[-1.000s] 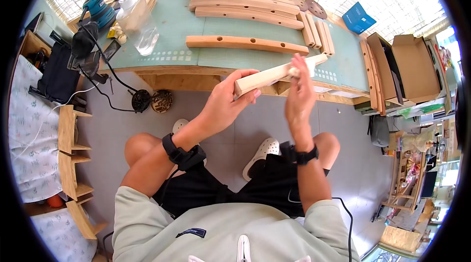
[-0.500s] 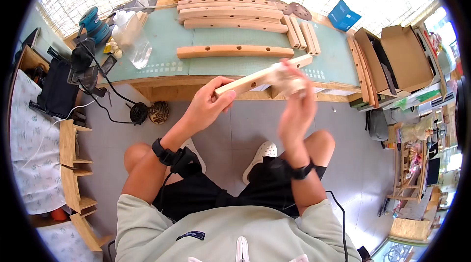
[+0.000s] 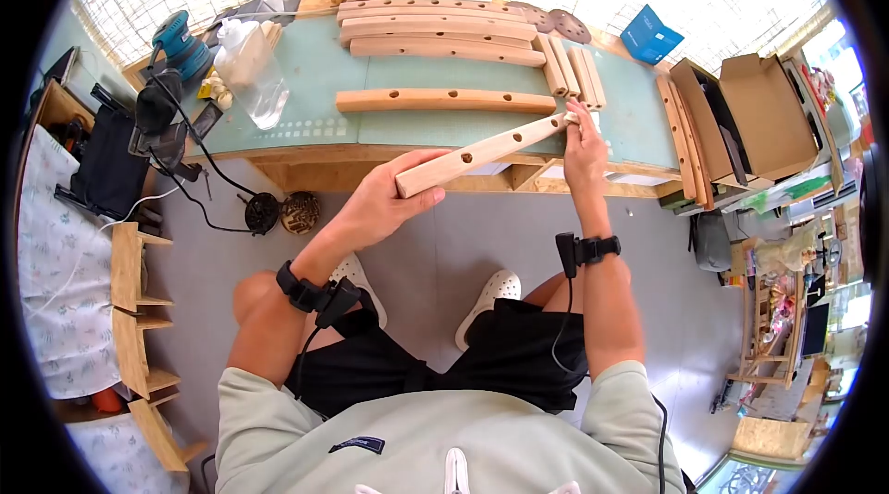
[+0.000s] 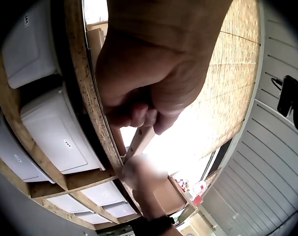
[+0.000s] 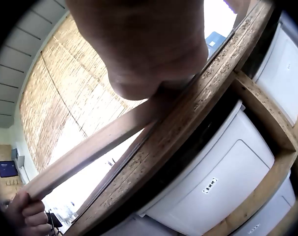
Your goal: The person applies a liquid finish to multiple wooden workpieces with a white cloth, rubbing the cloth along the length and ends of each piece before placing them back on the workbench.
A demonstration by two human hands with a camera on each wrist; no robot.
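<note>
Right hand (image 3: 587, 144) has moved from mid-bar to the bar's far end since half a second ago

Held wooden bar (image 3: 486, 150) is up at the front edge of the table (image 3: 315, 82), tilted in head view, far end overlapping that edge. Two dark holes show in its face. Left hand (image 3: 378, 203) grips the near end, fingers clamped round it, thumb on the near side. Right hand's fingers are closed on a pale wad (image 3: 570, 119) against the far end; exact curl hidden in both wrist views.

On the table: single drilled bar (image 3: 446, 101) near the front, long bars (image 3: 435, 27) grouped toward the back, short bars (image 3: 582, 77) just beside them. Left end of table: clear bottle (image 3: 255, 82) and blue sander (image 3: 182, 45). Right end: blue box (image 3: 651, 34). Under the table: white bins (image 5: 212, 182).
</note>
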